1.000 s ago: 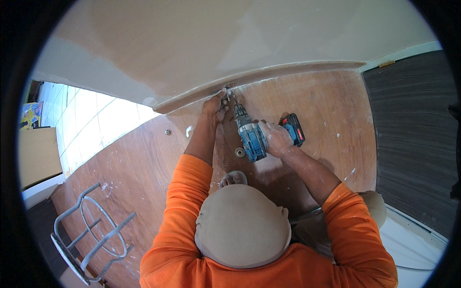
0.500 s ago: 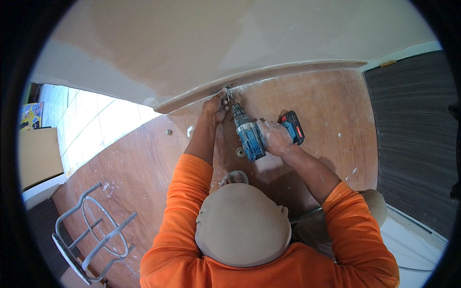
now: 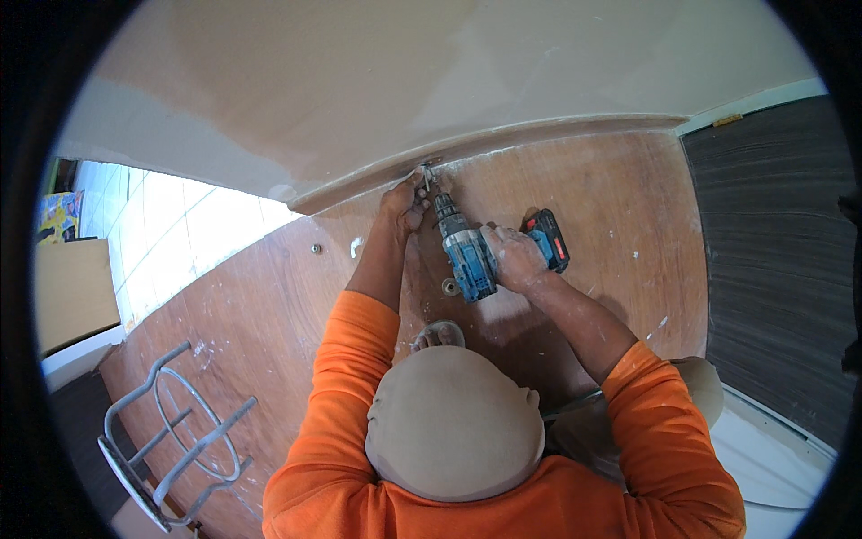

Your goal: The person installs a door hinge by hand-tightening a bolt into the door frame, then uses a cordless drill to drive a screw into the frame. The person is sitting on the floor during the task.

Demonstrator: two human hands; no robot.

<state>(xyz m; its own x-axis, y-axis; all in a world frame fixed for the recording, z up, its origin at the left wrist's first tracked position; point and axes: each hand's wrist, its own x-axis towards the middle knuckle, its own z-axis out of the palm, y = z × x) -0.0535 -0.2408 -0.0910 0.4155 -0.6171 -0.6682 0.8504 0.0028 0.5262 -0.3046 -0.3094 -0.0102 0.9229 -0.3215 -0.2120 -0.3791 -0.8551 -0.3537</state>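
In my right hand (image 3: 519, 257) is the grip of a blue cordless drill (image 3: 470, 262), its red and black battery (image 3: 549, 241) sticking out to the right. The drill's chuck and bit point away from me, toward the brown skirting (image 3: 503, 136) at the foot of the wall. My left hand (image 3: 407, 201) is closed beside the bit's tip, thumb and fingers pinched together against the skirting. A small pale piece shows at those fingertips, too small to name.
A metal-framed stool (image 3: 193, 431) lies on its side at the lower left. Small fittings (image 3: 316, 248) and a metal ring (image 3: 450, 287) lie on the wood-look floor (image 3: 611, 216). A dark door (image 3: 781, 242) stands at right. My bent knee (image 3: 455, 422) rises between my arms.
Almost nothing differs. Both hands and the drill keep their places at the skirting, with at most a tiny shift of the left fingers.
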